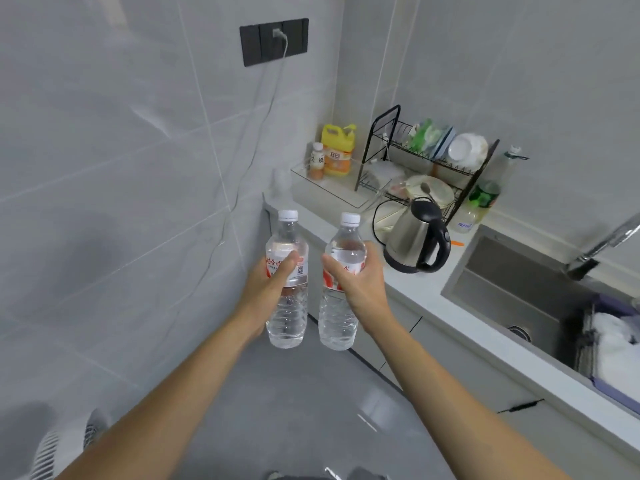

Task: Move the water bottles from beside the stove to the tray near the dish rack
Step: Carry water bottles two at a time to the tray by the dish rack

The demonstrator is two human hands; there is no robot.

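Observation:
I hold two clear water bottles with white caps and red-and-white labels, upright, in the air in front of the counter. My left hand [273,278] grips the left bottle [286,313] around its label. My right hand [356,275] grips the right bottle [337,317] the same way. A clear tray [346,194] lies on the counter's far end, left of the black dish rack [426,161]. On the tray's back part stand a yellow detergent jug [337,148] and a small orange bottle [317,161]. The stove is out of view.
A steel electric kettle [417,237] stands on the counter between my hands and the rack. A green-labelled bottle [483,195] stands right of the rack. The sink [519,289] and faucet [602,244] are at right. A white cable hangs from a wall socket [273,41].

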